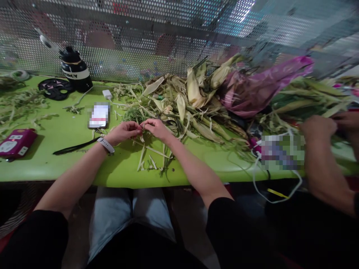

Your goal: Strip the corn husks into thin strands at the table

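My left hand [126, 132], with a pale band on its wrist, is closed in a pinch over the green table. My right hand [155, 127] meets it fingertip to fingertip, also pinching. Between them is a thin plant strand [142, 129], mostly covered by the fingers, so its exact kind cannot be made out. Just behind the hands lies a tuft of fine green stems [134, 114]. Below them are scattered pale strips [153, 161]. Behind my right hand spreads a large heap of corn husks [193, 123].
A phone [99, 116], black strap [77, 146], magenta power socket box [18, 144], black bottle [75, 73] and black mask-like piece [54, 89] stand left. A pink plastic bag [252, 91] sits on the husks. At right, another person's hands [318, 129] work near white cords [255, 175].
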A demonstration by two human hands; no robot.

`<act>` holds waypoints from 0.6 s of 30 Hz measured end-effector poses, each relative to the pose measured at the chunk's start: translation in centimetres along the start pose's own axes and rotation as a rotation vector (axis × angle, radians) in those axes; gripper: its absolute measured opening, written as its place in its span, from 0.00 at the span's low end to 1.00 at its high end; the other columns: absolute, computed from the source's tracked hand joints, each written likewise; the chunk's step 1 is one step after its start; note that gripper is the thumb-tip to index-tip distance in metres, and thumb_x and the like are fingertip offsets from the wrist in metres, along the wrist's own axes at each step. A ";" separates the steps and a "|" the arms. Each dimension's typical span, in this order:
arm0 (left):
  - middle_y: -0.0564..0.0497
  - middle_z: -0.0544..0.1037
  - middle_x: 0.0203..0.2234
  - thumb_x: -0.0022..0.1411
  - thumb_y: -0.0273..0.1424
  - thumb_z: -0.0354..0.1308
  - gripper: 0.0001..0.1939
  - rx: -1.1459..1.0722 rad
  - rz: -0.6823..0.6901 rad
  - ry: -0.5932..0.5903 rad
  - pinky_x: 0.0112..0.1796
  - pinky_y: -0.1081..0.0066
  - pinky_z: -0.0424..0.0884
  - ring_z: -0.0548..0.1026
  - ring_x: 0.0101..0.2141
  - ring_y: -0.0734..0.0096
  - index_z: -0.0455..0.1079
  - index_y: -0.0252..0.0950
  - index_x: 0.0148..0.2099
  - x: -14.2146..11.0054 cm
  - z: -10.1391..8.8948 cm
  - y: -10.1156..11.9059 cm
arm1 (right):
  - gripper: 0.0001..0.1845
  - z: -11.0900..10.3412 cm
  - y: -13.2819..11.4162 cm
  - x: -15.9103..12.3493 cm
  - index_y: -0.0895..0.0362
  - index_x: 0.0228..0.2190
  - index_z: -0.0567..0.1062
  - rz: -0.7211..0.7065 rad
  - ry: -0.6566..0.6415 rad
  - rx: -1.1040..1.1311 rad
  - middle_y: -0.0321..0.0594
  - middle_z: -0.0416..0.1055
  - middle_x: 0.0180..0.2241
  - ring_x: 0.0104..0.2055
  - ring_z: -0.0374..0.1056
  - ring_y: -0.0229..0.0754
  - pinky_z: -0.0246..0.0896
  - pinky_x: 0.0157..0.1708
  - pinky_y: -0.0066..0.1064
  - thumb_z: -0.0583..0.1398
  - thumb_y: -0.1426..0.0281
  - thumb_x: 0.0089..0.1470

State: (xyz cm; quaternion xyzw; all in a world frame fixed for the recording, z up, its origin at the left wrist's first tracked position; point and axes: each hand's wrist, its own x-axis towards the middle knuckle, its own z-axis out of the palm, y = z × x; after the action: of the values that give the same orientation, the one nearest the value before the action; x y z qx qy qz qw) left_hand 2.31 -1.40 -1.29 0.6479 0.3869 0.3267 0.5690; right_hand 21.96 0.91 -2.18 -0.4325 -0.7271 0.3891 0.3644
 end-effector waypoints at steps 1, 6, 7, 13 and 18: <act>0.49 0.78 0.30 0.53 0.38 0.68 0.16 -0.009 -0.007 0.012 0.29 0.76 0.66 0.71 0.27 0.78 0.73 0.32 0.39 0.1 0.1 -0.2 | 0.10 0.2 0.0 0.0 0.58 0.27 0.76 -0.016 0.018 -0.022 0.39 0.78 0.36 0.41 0.71 0.43 0.62 0.48 0.36 0.56 0.68 0.51; 0.51 0.78 0.30 0.50 0.37 0.70 0.20 -0.107 -0.012 0.035 0.31 0.74 0.67 0.73 0.28 0.76 0.73 0.32 0.43 0.4 -0.1 -1.0 | 0.07 0.7 0.4 0.0 0.56 0.22 0.72 -0.199 0.162 -0.338 0.44 0.77 0.42 0.51 0.67 0.49 0.52 0.57 0.45 0.58 0.73 0.50; 0.52 0.77 0.28 0.49 0.36 0.70 0.20 -0.125 -0.012 0.033 0.31 0.74 0.68 0.73 0.28 0.76 0.72 0.33 0.43 0.4 -0.2 -1.1 | 0.07 0.8 0.5 -0.1 0.55 0.22 0.71 -0.226 0.180 -0.390 0.44 0.77 0.43 0.54 0.65 0.50 0.49 0.59 0.47 0.58 0.73 0.50; 0.55 0.76 0.24 0.48 0.31 0.71 0.20 -0.174 -0.054 0.031 0.31 0.75 0.67 0.72 0.26 0.78 0.71 0.32 0.44 0.4 -0.5 -1.3 | 0.08 1.1 1.4 -0.1 0.55 0.21 0.68 -0.307 0.247 -0.497 0.44 0.75 0.48 0.60 0.59 0.50 0.47 0.61 0.47 0.58 0.75 0.50; 0.53 0.77 0.23 0.47 0.32 0.72 0.20 -0.287 -0.081 0.215 0.25 0.77 0.65 0.72 0.23 0.78 0.69 0.33 0.40 0.5 -0.4 -1.3 | 0.07 0.2 1.6 0.3 0.54 0.23 0.71 -0.331 0.222 -0.470 0.43 0.76 0.41 0.54 0.63 0.49 0.53 0.58 0.45 0.58 0.70 0.53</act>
State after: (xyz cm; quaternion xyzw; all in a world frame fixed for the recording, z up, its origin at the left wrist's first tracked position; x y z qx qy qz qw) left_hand 2.06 -0.77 -2.52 0.5051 0.4207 0.4228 0.6239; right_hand 22.18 1.65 -3.60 -0.4204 -0.8136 0.0962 0.3900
